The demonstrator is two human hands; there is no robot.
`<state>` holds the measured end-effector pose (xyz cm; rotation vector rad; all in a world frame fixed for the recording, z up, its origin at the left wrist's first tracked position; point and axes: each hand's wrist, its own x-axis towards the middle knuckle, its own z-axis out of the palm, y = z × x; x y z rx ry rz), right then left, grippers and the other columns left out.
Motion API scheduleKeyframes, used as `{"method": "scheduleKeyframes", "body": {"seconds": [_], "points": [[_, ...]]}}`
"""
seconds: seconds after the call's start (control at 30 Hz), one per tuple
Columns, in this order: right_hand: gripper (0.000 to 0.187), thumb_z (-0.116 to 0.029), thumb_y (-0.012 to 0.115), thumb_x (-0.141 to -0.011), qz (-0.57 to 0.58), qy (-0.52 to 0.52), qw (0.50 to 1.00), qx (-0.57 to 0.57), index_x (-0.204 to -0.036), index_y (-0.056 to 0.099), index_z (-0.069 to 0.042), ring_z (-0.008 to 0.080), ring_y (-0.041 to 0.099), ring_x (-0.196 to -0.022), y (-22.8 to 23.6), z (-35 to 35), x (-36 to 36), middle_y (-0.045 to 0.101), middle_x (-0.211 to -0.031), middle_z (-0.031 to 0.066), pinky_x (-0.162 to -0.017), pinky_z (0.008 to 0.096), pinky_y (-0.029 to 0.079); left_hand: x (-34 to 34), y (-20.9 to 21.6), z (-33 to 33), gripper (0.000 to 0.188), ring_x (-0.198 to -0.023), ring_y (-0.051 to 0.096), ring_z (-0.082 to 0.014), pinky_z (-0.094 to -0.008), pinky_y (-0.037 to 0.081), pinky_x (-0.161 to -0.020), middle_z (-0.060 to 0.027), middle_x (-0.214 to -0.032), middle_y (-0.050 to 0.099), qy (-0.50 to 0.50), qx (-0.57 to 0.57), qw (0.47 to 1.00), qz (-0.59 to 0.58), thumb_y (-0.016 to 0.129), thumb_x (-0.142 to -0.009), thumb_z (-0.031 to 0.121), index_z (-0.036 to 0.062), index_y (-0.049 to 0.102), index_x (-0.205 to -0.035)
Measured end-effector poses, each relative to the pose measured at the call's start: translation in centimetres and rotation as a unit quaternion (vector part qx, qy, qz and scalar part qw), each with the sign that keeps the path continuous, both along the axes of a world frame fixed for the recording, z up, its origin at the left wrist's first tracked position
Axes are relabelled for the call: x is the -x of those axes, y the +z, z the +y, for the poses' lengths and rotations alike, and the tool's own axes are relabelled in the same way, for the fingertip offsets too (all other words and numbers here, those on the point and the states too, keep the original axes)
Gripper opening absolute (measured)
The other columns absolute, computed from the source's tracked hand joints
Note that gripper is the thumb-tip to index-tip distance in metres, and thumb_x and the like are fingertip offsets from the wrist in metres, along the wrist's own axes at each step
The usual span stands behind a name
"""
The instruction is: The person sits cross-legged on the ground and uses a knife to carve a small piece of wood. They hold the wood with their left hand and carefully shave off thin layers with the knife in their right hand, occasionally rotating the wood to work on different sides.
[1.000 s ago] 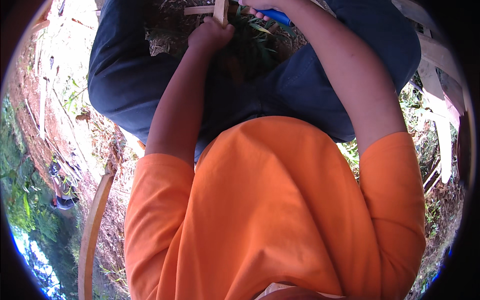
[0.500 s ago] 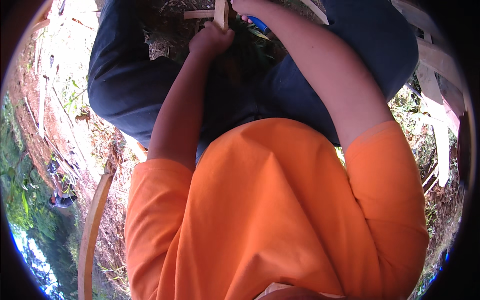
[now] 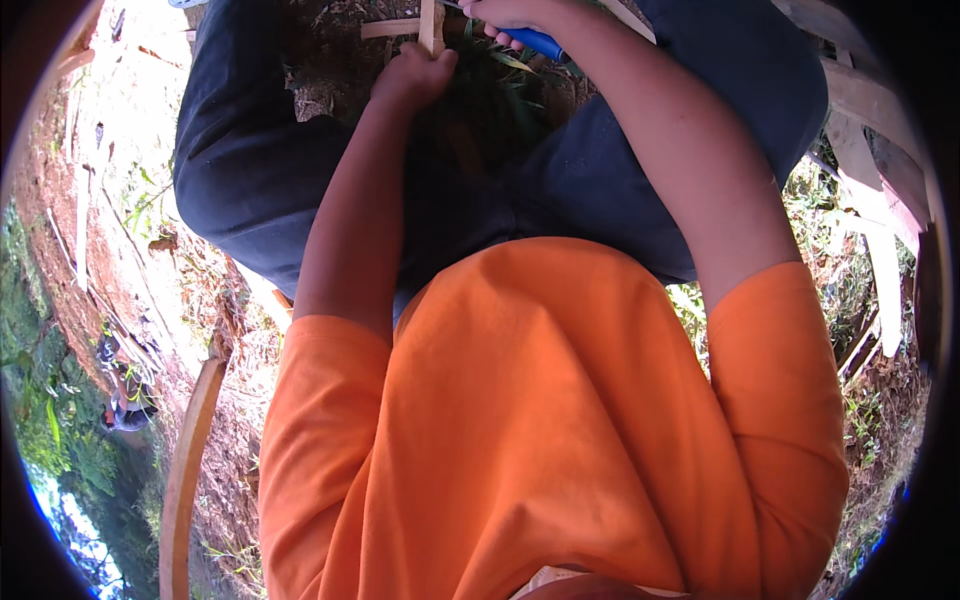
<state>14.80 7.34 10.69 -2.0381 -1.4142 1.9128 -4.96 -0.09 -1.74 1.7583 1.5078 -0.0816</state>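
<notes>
Between my spread knees, my left hand (image 3: 416, 76) is closed around the lower end of a pale wooden strip (image 3: 431, 30), which runs up past the top edge of the view. Just right of it, my right hand (image 3: 508, 14) grips a tool with a blue handle (image 3: 538, 43). A thin bit of the tool shows beside the wood, but its working end is cut off, so its kind cannot be told. Behind the strip another thin piece of wood (image 3: 388, 28) lies crosswise on the ground.
A long curved-looking plank (image 3: 188, 470) stands at my left side. Several pale boards (image 3: 870, 190) lie at the right. Dry ground with grass and sticks surrounds me, and a person (image 3: 128, 400) is small at the far left.
My right hand and the blue handle have shifted slightly right and up. My left hand, still on the wooden strip, has moved a little to the left.
</notes>
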Motion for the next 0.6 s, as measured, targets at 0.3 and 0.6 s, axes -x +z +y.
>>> {"method": "scheduleKeyframes", "body": {"seconds": [0.3,0.6], "points": [[0.02,-0.011,0.05,-0.096,-0.046,0.053,0.998,0.003,-0.091,0.068,-0.003,0.0249,0.061,-0.05,-1.0,2.2,1.0,0.065,-0.069,0.0171,-0.043,0.0419,0.05,-1.3,6.1,0.5,0.08,-0.125,0.057,-0.0452,-0.0475,0.045,-0.105,-0.0356,-0.127,0.06,0.11,0.084,0.99,-0.038,0.052,-0.087,0.059,-0.0103,0.056,-0.127],[0.026,-0.009,0.051,-0.094,-0.153,0.095,0.983,-0.034,-0.079,0.068,0.004,0.0277,0.068,-0.055,0.8,2.6,2.9,0.069,-0.067,0.0179,-0.051,0.0421,0.056,-2.0,6.6,0.9,0.08,-0.125,0.056,-0.0464,-0.0489,0.044,-0.106,-0.0355,-0.129,0.059,0.139,0.102,0.984,-0.044,0.054,-0.087,0.059,-0.0102,0.055,-0.128]]}}
